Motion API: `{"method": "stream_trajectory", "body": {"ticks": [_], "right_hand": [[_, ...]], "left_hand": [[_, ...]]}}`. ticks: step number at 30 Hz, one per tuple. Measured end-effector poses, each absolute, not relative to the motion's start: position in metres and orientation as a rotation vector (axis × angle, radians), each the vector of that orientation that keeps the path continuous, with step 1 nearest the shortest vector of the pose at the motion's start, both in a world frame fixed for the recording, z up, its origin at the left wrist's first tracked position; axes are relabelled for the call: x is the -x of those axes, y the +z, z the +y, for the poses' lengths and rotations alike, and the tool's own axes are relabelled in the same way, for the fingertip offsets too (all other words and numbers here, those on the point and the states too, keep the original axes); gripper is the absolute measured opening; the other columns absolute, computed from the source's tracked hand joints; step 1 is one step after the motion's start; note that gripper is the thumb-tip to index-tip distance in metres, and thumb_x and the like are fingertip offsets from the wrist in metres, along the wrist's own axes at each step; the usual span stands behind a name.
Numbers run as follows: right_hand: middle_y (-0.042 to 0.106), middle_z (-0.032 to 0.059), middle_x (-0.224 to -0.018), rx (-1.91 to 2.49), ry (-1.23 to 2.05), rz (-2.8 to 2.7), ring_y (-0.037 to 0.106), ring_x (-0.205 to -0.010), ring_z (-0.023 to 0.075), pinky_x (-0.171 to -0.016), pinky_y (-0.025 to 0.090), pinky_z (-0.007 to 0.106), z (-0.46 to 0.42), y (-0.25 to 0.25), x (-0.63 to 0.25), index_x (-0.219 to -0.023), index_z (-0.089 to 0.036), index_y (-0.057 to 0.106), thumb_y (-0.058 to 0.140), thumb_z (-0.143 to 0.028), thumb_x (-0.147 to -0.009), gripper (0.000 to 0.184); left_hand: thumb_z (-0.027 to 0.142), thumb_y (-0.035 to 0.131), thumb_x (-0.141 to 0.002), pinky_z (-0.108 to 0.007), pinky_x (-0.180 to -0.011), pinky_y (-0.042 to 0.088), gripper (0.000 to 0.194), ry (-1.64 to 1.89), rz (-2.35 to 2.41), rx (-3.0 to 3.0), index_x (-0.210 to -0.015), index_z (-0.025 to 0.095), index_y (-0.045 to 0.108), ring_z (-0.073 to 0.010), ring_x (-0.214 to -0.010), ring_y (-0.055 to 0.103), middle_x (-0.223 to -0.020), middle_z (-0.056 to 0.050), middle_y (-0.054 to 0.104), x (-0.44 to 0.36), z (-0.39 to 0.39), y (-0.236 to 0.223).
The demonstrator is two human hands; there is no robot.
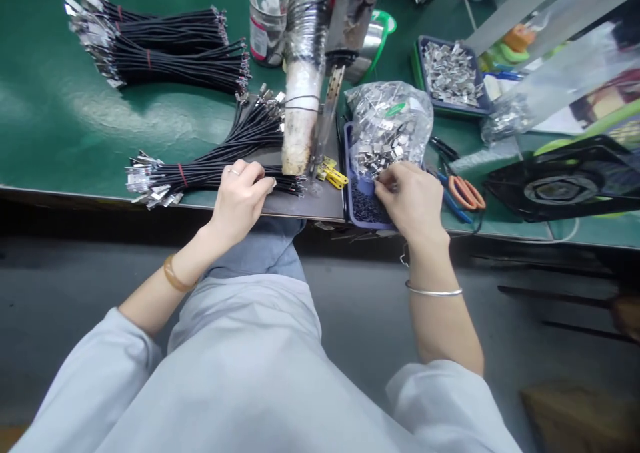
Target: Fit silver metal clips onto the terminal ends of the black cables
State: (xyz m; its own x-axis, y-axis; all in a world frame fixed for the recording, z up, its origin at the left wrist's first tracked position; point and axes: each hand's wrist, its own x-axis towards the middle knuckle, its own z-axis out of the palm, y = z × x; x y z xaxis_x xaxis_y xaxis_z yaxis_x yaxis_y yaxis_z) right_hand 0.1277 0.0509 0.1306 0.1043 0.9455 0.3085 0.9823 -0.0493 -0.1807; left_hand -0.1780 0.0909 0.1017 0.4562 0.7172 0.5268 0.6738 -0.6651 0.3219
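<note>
Along the near edge of the green tabletop point(40, 140), the left hand point(239, 193) rests over a bundle of black cables point(207, 173), its fingers curled with the tips close together near the cables' right ends; whether they pinch a single cable, I cannot tell. A red tie binds the bundle toward its left, where flat metal connectors cluster. To the right, the right hand point(413, 200) reaches into a blue tray point(373, 226), thumb and forefinger drawn nearly together beside small black pieces point(365, 203); what, if anything, lies between the tips is hidden. The step in hand looks like picking out one small part while the other hand minds the cables; the next move would call for a fine, light pinch and for keeping the cable ends within reach.

Between the hands lies a yellow-handled tool point(333, 173), just beside the end of a wrapped tube point(301, 120). Right of the tray are orange-handled scissors point(466, 193). Farther back, a clear bag of metal connectors point(393, 116) sits in the tray's far part, a second tray point(419, 73) holds metal pieces, and tied cable bundles point(175, 66) lie far left.
</note>
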Motion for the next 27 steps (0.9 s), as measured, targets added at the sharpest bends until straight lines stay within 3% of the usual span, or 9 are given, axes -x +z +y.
{"method": "stream_trajectory", "body": {"ticks": [5,9,14,21,25,27], "right_hand": [[0.072,0.0052,-0.083,2.001,0.019,-1.881,0.065,-0.077,0.022,-0.07,0.043,0.033,0.044,0.136,-0.121,-0.072,-0.024,0.056,0.064,-0.017,-0.08,0.013],[0.073,0.0066,-0.08,2.112,-0.066,-1.84,0.065,-0.074,0.023,-0.068,0.041,0.033,0.042,0.137,-0.115,-0.078,-0.023,0.061,0.064,-0.022,-0.084,0.007],[0.071,0.0063,-0.074,2.084,-0.123,-1.92,0.063,-0.071,0.0226,-0.063,0.038,0.032,0.046,0.136,-0.108,-0.073,-0.024,0.059,0.06,-0.019,-0.082,0.01],[0.063,0.0002,-0.065,1.931,-0.066,-1.76,0.057,-0.06,0.0177,-0.061,0.045,0.032,0.041,0.145,-0.102,-0.064,-0.025,0.052,0.061,-0.016,-0.075,0.017],[0.069,0.0007,-0.076,1.659,-0.045,-1.379,0.062,-0.06,0.0167,-0.054,0.051,0.032,0.011,0.156,-0.071,-0.068,-0.025,0.056,0.068,-0.022,-0.081,0.018],[0.07,0.0009,-0.082,1.543,0.067,-1.285,0.068,-0.064,0.017,-0.058,0.056,0.033,-0.005,0.155,-0.049,-0.072,-0.024,0.061,0.072,-0.024,-0.084,0.016]], "left_hand": [[0.02,0.049,-0.1,-0.038,-0.077,0.041,0.028,1.09,1.177,-2.559,-0.084,0.018,0.073,-0.0225,-0.084,0.055,-0.089,-0.009,0.068,0.173,0.091,0.105],[0.02,0.051,-0.099,-0.034,-0.079,0.047,0.025,1.201,1.029,-2.48,-0.086,0.018,0.072,-0.0187,-0.082,0.061,-0.086,-0.006,0.071,0.179,0.079,0.114],[0.022,0.054,-0.096,-0.027,-0.069,0.047,0.021,1.0,0.724,-2.429,-0.085,0.019,0.072,-0.0149,-0.07,0.06,-0.077,-0.004,0.068,0.184,0.07,0.125],[0.02,0.048,-0.097,-0.023,-0.059,0.042,0.029,0.883,0.669,-2.45,-0.08,0.018,0.071,-0.0127,-0.063,0.06,-0.071,-0.004,0.066,0.172,0.064,0.122],[0.022,0.056,-0.095,-0.021,-0.063,0.047,0.019,1.032,0.711,-2.117,-0.085,0.017,0.072,-0.012,-0.066,0.062,-0.076,-0.004,0.072,0.159,0.057,0.118],[0.022,0.062,-0.09,-0.02,-0.061,0.047,0.013,1.035,0.755,-1.909,-0.085,0.015,0.072,-0.0111,-0.065,0.062,-0.076,-0.003,0.073,0.155,0.055,0.119]]}}
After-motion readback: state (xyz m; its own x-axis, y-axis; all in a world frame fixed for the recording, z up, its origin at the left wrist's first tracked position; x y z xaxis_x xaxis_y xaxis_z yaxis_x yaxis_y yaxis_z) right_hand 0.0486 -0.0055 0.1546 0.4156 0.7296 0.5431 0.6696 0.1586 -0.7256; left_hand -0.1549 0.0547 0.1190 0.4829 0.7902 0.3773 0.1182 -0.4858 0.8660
